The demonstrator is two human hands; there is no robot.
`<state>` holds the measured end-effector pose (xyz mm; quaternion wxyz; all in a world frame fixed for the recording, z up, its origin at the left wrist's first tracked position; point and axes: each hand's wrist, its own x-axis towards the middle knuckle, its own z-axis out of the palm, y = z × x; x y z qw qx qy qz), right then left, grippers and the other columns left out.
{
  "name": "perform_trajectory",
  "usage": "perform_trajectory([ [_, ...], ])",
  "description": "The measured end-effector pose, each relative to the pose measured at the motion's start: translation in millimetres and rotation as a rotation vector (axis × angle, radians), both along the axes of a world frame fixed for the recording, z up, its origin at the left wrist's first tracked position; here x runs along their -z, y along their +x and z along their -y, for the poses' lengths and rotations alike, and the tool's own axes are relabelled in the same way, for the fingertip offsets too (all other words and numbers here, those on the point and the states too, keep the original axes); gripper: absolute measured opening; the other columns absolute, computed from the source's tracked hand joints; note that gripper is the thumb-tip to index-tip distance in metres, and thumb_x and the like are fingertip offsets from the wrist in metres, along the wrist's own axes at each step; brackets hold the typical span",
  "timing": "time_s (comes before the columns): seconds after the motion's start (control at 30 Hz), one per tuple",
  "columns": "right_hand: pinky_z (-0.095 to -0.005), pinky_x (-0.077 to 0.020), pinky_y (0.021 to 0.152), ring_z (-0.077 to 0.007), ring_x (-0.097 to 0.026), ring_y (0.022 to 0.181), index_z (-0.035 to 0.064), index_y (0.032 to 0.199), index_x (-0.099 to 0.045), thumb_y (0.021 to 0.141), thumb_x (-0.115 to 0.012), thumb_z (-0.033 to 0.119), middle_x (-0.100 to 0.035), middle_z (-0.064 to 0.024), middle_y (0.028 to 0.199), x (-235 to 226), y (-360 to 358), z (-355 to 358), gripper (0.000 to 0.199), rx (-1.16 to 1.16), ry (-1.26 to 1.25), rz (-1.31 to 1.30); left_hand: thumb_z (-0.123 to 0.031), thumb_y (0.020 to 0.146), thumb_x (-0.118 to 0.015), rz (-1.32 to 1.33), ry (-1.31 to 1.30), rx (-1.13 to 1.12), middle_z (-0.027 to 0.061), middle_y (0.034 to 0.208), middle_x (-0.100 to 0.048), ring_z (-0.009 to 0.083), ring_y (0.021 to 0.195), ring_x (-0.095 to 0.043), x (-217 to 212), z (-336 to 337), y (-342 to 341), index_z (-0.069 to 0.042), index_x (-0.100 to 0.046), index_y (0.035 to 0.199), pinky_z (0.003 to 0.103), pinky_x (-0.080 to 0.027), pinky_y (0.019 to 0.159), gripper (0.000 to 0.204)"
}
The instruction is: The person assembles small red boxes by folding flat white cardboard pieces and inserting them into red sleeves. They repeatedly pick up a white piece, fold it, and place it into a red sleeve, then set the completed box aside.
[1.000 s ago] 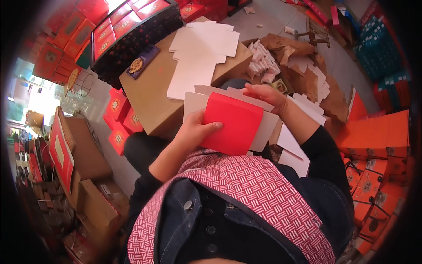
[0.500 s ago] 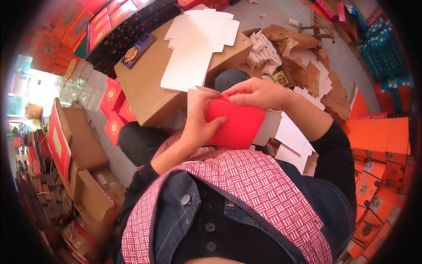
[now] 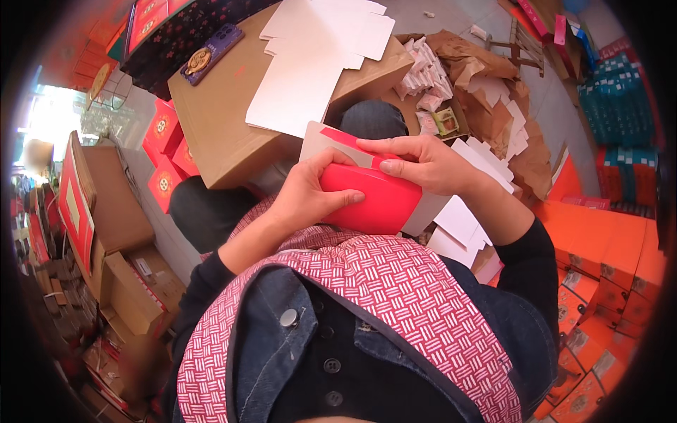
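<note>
Above my lap I hold a red paper box (image 3: 374, 204), partly folded, with pale grey flaps sticking out at its ends. My left hand (image 3: 305, 192) is closed round its left side, thumb on the red face and fingers over the far edge. With thumb and index finger, my right hand (image 3: 431, 166) grips the far right edge beside a folded red strip. The fingers behind the box are hidden. Flat white box blanks (image 3: 303, 84) lie stacked on a brown carton (image 3: 211, 116) just ahead. More white blanks (image 3: 462, 229) rest by my right thigh.
A phone (image 3: 213, 53) lies on the carton's left part. Small wrapped packets (image 3: 427, 70) and crumpled brown paper (image 3: 479, 63) lie ahead right. Orange boxes (image 3: 599, 247) are stacked at my right, red boxes (image 3: 162, 127) and an opened brown carton (image 3: 130, 296) at my left.
My right hand has opened out over the box's far edge, and the far grey flap with its red strip now shows more. The view has shifted slightly.
</note>
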<state>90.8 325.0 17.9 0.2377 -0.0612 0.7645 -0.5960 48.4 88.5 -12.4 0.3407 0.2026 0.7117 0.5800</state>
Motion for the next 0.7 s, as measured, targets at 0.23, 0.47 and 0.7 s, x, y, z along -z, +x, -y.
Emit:
perform_trajectory([
  [0.23, -0.0286, -0.0485, 0.075, -0.017, -0.062, 0.081, 0.0132, 0.132, -0.058, 0.092, -0.055, 0.011, -0.064, -0.0104, 0.093, 4.1, -2.2, 7.0, 0.04, -0.036, 0.154, -0.179, -0.012, 0.075, -0.081, -0.007, 0.013, -0.044, 0.012, 0.093, -0.068, 0.0179, 0.087, -0.066, 7.2, 1.2, -1.2, -0.002, -0.057, 0.106, 0.031, -0.054, 0.078, 0.04],
  [0.47, -0.0299, -0.0483, 0.074, -0.0186, -0.06, 0.077, 0.0141, 0.132, -0.059, 0.092, -0.055, 0.011, -0.063, -0.011, 0.088, 1.2, -3.3, 18.5, 0.04, -0.003, 0.165, -0.147, -0.015, 0.076, -0.081, -0.06, -0.044, -0.05, 0.0118, 0.101, -0.066, 0.0199, 0.094, -0.065, 2.9, 4.3, -2.5, 0.0, -0.055, 0.114, 0.032, -0.054, 0.082, 0.049],
  [0.7, -0.0314, -0.0492, 0.075, -0.0216, -0.062, 0.079, 0.013, 0.13, -0.06, 0.093, -0.053, 0.011, -0.064, -0.0126, 0.09, 1.8, -0.9, 24.0, 0.037, 0.015, 0.237, -0.238, -0.012, 0.082, -0.075, 0.533, 0.218, -0.24, 0.0136, 0.1, -0.069, 0.0201, 0.088, -0.067, 6.3, 3.8, -1.6, 0.001, -0.061, 0.112, 0.032, -0.056, 0.079, 0.037],
])
